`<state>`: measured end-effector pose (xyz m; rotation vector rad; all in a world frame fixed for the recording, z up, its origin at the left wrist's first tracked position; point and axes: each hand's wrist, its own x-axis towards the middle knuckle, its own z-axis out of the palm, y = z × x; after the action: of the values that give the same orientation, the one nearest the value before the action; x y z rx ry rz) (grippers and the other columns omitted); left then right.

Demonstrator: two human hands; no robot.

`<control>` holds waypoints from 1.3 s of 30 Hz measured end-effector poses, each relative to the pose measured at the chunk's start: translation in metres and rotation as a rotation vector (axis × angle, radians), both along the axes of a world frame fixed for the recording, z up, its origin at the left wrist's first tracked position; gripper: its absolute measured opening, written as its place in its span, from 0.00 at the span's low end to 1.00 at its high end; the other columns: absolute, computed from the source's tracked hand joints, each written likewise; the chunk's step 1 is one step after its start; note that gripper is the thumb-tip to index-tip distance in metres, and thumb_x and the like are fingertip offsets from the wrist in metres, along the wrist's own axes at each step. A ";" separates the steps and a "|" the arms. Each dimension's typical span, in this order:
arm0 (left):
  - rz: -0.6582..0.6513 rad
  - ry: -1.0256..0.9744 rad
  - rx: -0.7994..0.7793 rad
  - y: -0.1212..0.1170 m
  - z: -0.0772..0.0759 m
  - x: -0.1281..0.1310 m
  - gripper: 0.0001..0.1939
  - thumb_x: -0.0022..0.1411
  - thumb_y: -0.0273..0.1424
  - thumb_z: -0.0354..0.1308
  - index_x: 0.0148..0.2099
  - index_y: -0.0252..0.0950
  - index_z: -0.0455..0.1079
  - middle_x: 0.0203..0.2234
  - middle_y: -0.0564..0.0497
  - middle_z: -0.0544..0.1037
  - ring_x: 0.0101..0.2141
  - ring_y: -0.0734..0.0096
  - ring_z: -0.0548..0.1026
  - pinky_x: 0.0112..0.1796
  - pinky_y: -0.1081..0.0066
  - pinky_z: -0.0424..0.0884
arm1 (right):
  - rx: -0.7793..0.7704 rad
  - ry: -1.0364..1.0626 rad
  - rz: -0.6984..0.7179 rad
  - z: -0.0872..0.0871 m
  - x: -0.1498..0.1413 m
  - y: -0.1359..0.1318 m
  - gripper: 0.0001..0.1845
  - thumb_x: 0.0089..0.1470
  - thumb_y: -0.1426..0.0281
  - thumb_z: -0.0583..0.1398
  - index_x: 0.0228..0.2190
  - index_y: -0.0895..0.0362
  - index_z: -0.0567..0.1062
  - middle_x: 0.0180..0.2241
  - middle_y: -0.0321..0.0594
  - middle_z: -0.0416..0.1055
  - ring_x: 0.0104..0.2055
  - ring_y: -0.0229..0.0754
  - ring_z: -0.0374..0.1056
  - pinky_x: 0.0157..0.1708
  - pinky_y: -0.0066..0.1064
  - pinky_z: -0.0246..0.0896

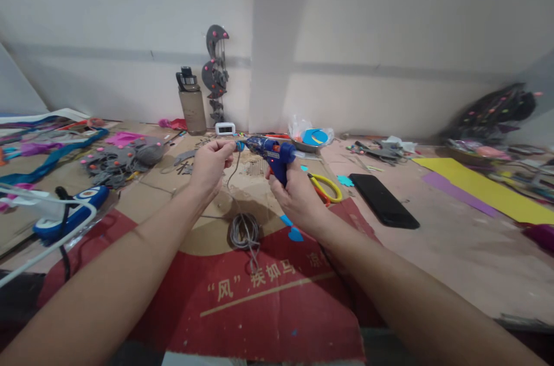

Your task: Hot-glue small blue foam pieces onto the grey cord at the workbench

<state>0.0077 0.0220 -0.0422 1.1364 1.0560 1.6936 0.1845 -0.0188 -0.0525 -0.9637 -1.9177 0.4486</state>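
Observation:
My right hand (296, 190) is wrapped round the handle of a blue hot glue gun (272, 153), its nozzle pointing left. At the nozzle's tip, my left hand (212, 164) pinches a small blue piece (240, 146), whose exact shape is too small to make out. A thin grey cord hangs from near that piece down to a coil of grey cord (244, 231) on the cardboard (242, 320). Blue cut-out shapes (295, 234) lie beside the coil. Scissors with a yellow handle (326, 188) rest behind my right wrist.
A black phone (384, 200) and yellow sheet (485, 187) lie to the right. At the back stand a water bottle (191, 103) and a small white clock (225, 129). Grey felt pieces (123, 161) and a blue power strip (71, 216) occupy the left.

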 end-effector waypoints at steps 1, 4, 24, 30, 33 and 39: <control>0.005 -0.002 -0.002 0.000 0.000 0.000 0.10 0.45 0.33 0.64 0.26 0.32 0.69 0.17 0.56 0.67 0.18 0.83 0.60 0.20 0.78 0.54 | -0.003 0.002 -0.001 0.000 0.000 0.000 0.09 0.51 0.76 0.50 0.36 0.56 0.62 0.32 0.41 0.64 0.32 0.42 0.61 0.35 0.36 0.59; 0.017 -0.011 0.005 0.000 0.000 0.000 0.09 0.45 0.32 0.64 0.25 0.32 0.69 0.17 0.56 0.67 0.18 0.83 0.60 0.19 0.78 0.54 | 0.018 0.006 -0.004 0.000 0.001 0.001 0.09 0.50 0.76 0.51 0.36 0.56 0.62 0.32 0.41 0.64 0.32 0.42 0.61 0.36 0.36 0.59; 0.059 0.073 0.019 0.004 -0.004 0.001 0.08 0.48 0.32 0.62 0.27 0.32 0.69 0.19 0.54 0.69 0.18 0.83 0.61 0.19 0.78 0.54 | -0.344 -0.313 -0.299 -0.009 0.021 0.044 0.04 0.47 0.71 0.56 0.28 0.58 0.70 0.31 0.47 0.73 0.34 0.46 0.68 0.33 0.33 0.59; 0.171 0.387 0.149 -0.009 0.001 0.007 0.07 0.52 0.32 0.59 0.29 0.33 0.71 0.19 0.54 0.70 0.20 0.79 0.64 0.22 0.76 0.59 | -0.103 -0.432 -0.455 0.002 0.025 0.034 0.10 0.50 0.65 0.58 0.24 0.58 0.68 0.34 0.54 0.70 0.43 0.53 0.65 0.42 0.42 0.56; 0.258 0.633 0.261 -0.017 0.004 0.009 0.06 0.53 0.31 0.57 0.31 0.34 0.72 0.22 0.53 0.73 0.22 0.77 0.67 0.24 0.75 0.61 | -0.133 0.050 -0.226 0.007 0.008 0.024 0.07 0.52 0.65 0.56 0.29 0.55 0.64 0.34 0.44 0.69 0.40 0.45 0.65 0.43 0.39 0.59; 0.371 0.999 0.513 -0.021 0.004 0.009 0.03 0.52 0.27 0.57 0.30 0.35 0.72 0.23 0.53 0.73 0.25 0.75 0.68 0.30 0.73 0.63 | -0.611 0.830 0.349 0.001 -0.032 0.010 0.22 0.41 0.71 0.62 0.36 0.52 0.56 0.32 0.32 0.68 0.35 0.35 0.67 0.42 0.33 0.62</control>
<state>0.0168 0.0007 -0.0382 2.3819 1.5199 1.7230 0.1526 -0.0084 -0.0514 -0.6290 -1.1756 1.4461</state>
